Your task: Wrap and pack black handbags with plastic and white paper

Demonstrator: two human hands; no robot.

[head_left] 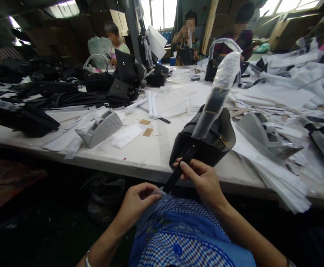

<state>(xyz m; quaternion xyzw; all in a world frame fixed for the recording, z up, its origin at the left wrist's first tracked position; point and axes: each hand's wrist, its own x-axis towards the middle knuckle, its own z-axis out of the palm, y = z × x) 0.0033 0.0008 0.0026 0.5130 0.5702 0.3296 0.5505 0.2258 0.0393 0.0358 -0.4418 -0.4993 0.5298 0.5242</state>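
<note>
Head view: left fingers (147, 194) pinched together on a scrap of clear film at the lower end of the black strap (178, 171); right fingers (188, 168) closed around the same strap a little higher, thumb laid across it. Left hand (135, 205) and right hand (203, 181) both low over the lap, just off the front edge of the surface (139, 152).

Strap running up to the black handbag (206, 139), tipped at that edge, its handle (220, 89) sleeved in plastic wrap and sticking up. Likely trouble: too hard a tug, bag dragged off the edge; film tearing or slipping from so thin a pinch.

Further out: grey tape dispenser (102, 128) left, another (262, 135) right, white paper sheets (278, 174) crowding the bag's right side, more black bags (117, 83) behind, three people seated at the far side.
</note>
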